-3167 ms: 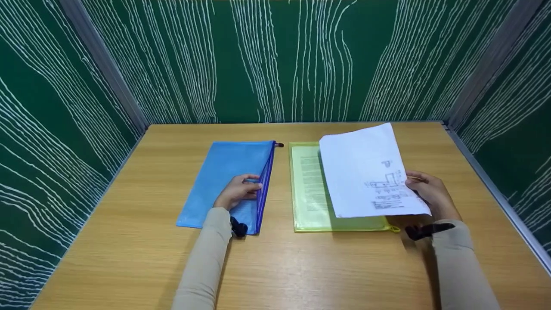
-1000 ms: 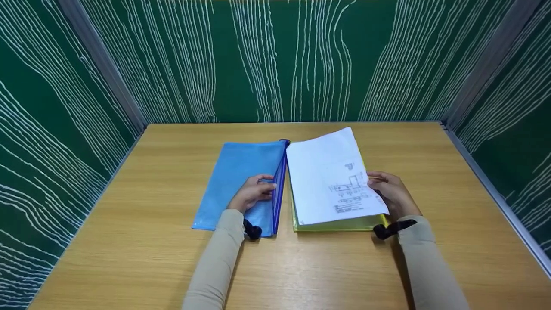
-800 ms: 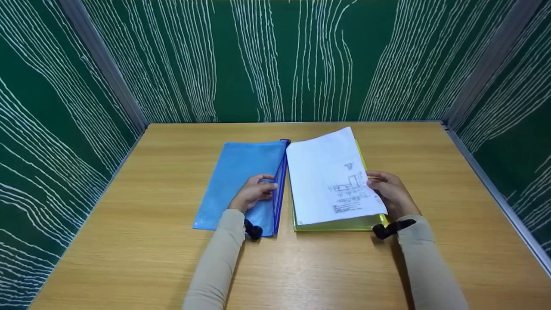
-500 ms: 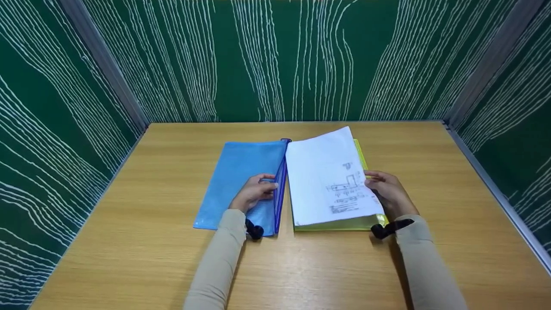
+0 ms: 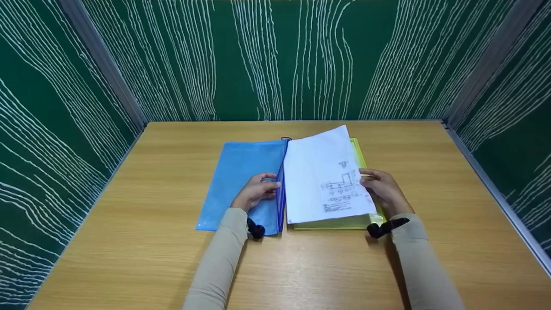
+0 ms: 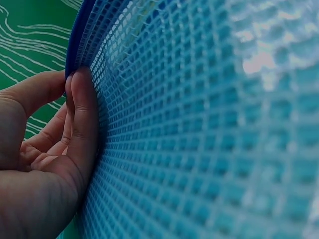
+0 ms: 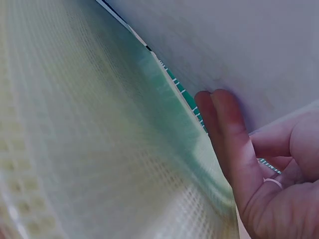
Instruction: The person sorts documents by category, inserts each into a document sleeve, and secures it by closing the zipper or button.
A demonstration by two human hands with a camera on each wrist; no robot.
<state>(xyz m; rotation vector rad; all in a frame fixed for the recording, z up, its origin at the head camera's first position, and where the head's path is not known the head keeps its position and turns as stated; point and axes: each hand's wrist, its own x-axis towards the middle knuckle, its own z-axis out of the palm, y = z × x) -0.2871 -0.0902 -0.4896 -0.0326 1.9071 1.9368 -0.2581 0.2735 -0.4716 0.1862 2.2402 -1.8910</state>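
My left hand (image 5: 256,191) pinches the zipper edge of a blue mesh zipper pouch (image 5: 243,159) on the table. In the left wrist view, thumb and fingers of the left hand (image 6: 55,144) close on the rim of the blue pouch (image 6: 199,129), whose mouth gapes a little. A white paper sheet (image 5: 316,168) with a printed drawing is held by its right edge in my right hand (image 5: 384,189). Its left edge meets the blue pouch's opening. Beneath the sheet lies a yellow mesh pouch (image 5: 340,225), largely covered. In the right wrist view, fingers of the right hand (image 7: 234,134) support the paper's underside (image 7: 239,45).
Both pouches lie on a wooden table (image 5: 275,267). Green panels (image 5: 241,64) with white wavy lines enclose the table at the back and both sides, joined by grey corner posts (image 5: 103,64).
The right hand has carried the paper leftward, from over the yellow pouch's right side to the blue pouch's zipper edge. The left hand has shifted the blue pouch rightward, towards the yellow one.
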